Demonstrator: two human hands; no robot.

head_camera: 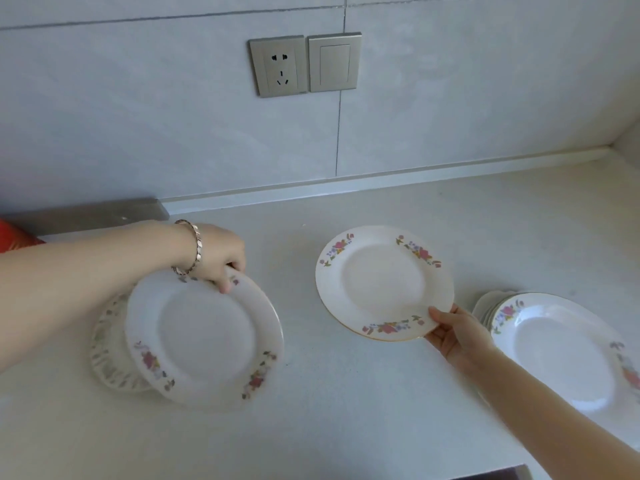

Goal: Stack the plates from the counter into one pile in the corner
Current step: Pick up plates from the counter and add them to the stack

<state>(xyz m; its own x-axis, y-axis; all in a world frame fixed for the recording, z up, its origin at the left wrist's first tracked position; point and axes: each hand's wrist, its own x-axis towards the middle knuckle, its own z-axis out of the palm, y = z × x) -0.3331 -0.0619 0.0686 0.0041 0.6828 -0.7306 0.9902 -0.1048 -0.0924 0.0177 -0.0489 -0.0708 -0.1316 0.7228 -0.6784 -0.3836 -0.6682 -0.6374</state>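
Observation:
My left hand [221, 252], with a bracelet on the wrist, grips the far rim of a white floral plate [204, 337] that is tilted above a patterned plate [107, 355] lying on the counter. My right hand [450, 332] pinches the near right rim of a second floral plate [381, 282] at the counter's middle; I cannot tell whether it is lifted or resting. A pile of several floral plates [561, 351] sits at the right, behind my right forearm. The counter's corner [613, 154] lies at the far right.
A pale counter [346, 410] meets a grey tiled wall carrying a socket [278, 65] and a switch [334, 62]. A metal edge [104, 211] runs at the far left beside a bit of red. A dark edge [502, 474] shows at the bottom.

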